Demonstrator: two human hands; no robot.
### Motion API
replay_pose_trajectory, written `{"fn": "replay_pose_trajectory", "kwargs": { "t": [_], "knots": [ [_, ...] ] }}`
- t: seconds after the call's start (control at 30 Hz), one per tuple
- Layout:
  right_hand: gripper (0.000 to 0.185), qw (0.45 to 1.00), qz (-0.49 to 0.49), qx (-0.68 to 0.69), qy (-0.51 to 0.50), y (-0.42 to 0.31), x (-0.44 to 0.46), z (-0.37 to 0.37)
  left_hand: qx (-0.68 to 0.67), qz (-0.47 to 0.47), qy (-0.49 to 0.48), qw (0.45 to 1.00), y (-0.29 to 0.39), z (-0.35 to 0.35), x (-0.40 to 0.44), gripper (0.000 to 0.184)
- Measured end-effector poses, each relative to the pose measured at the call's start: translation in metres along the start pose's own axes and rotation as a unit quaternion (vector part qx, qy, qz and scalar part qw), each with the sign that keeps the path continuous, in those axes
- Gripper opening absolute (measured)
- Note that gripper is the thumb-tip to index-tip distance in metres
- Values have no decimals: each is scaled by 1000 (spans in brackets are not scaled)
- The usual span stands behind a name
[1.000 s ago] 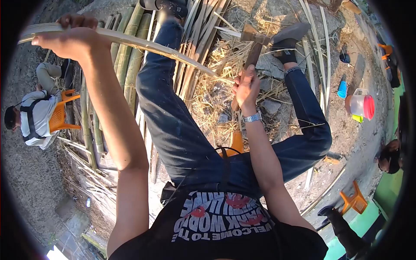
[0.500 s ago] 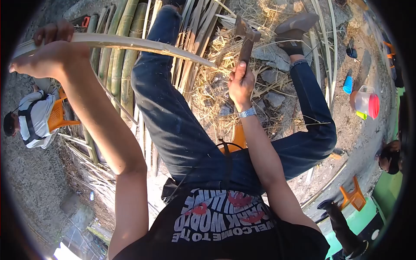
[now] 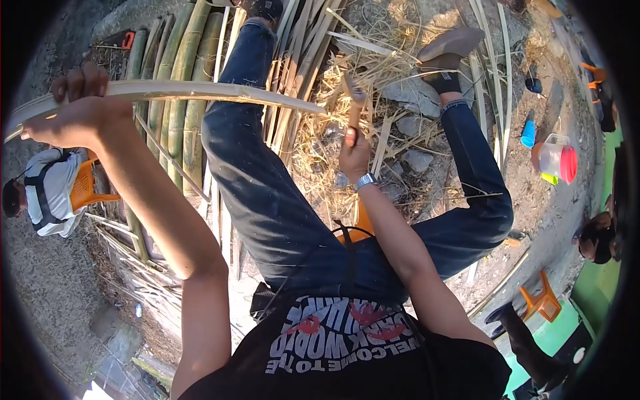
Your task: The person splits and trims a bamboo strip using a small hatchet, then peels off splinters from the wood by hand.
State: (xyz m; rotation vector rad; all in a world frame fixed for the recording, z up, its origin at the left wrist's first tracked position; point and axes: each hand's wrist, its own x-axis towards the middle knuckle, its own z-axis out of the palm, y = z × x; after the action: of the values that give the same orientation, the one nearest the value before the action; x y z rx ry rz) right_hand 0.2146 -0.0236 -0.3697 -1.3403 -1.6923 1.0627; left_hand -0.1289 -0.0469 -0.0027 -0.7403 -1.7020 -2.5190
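My left hand (image 3: 87,110) is closed around a long pale bamboo strip (image 3: 200,91) at the upper left. The strip reaches right across my thigh, its tip close to the hatchet. In my right hand (image 3: 355,155) is the wooden handle of a small hatchet (image 3: 355,93), gripped between my knees. The hatchet head points away from me and is seen nearly edge-on, over a heap of pale shavings (image 3: 320,140) on the ground.
Bamboo poles (image 3: 180,80) and split strips (image 3: 310,53) lie ahead and left. A person (image 3: 50,187) sits on an orange chair (image 3: 83,187) at left. Stones (image 3: 417,97) lie near my right foot. At right are a blue cup (image 3: 528,134) and a clear container with a red lid (image 3: 568,163).
My left hand has come down with the strip, which now lies flatter. My right hand has moved left and nearer to me, and the hatchet head has turned and dropped closer to the strip's tip.
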Motion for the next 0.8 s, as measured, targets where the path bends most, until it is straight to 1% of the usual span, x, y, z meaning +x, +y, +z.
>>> {"fn": "replay_pose_trajectory", "kwargs": {
  "t": [0.03,0.07,0.1,0.13,0.17,0.2,0.23,0.27,0.33,0.37,0.4,0.43,0.47,0.53,0.57,0.6,0.67,0.7,0.73,0.77,0.8],
  "knots": [
    [55,980,129,-93,-115,34,-1,10,-7,6,-2,1000,3,6,-7,71],
    [59,924,251,-183,-222,56,11,14,-4,18,13,1000,5,15,-17,69],
    [68,922,263,-177,-224,43,26,12,0,35,24,999,7,24,-17,67],
    [68,925,256,-174,-220,26,46,11,-6,43,24,999,8,31,-13,67],
    [67,942,245,-98,-207,6,56,4,-6,41,17,999,11,31,-15,66],
    [67,947,253,-23,-196,-17,43,-8,5,24,5,1000,12,26,-20,65],
    [65,977,155,-75,-129,-52,42,-17,13,22,5,1000,11,24,-20,65],
    [58,990,124,-17,-68,-80,37,-22,7,27,8,1000,9,26,-17,65],
    [52,994,15,109,23,-60,16,-7,-2,16,-5,1000,9,23,-18,67],
    [48,995,-74,68,18,-38,5,-3,-5,18,-6,1000,10,25,-19,67],
    [53,999,12,-11,-33,-13,-10,6,-4,20,2,1000,12,29,-21,68],
    [58,982,102,-97,-129,21,-17,13,-6,21,7,1000,14,33,-24,70],
    [63,942,184,-177,-216,40,-9,18,-20,31,3,999,15,34,-27,70],
    [72,914,249,-218,-236,14,22,22,-11,28,-5,1000,16,37,-27,70],
    [74,921,275,-169,-218,1,28,8,-12,29,7,999,14,38,-31,69],
    [68,950,233,-119,-170,-14,22,-1,4,13,5,1000,15,27,-36,69],
    [61,978,178,-56,-95,-51,15,-17,-11,17,24,999,11,23,-23,69],
    [56,996,74,-27,-39,-48,7,-17,-9,7,25,1000,9,17,-21,70],
    [61,1000,-2,-1,1,-26,1,-6,-3,-3,22,1000,7,13,-22,70],
    [65,980,111,-109,-128,-6,6,-1,-3,-3,35,999,6,12,-21,69],
    [70,920,220,-209,-247,16,8,4,-5,-3,45,999,9,13,-20,68]
  ]
}}
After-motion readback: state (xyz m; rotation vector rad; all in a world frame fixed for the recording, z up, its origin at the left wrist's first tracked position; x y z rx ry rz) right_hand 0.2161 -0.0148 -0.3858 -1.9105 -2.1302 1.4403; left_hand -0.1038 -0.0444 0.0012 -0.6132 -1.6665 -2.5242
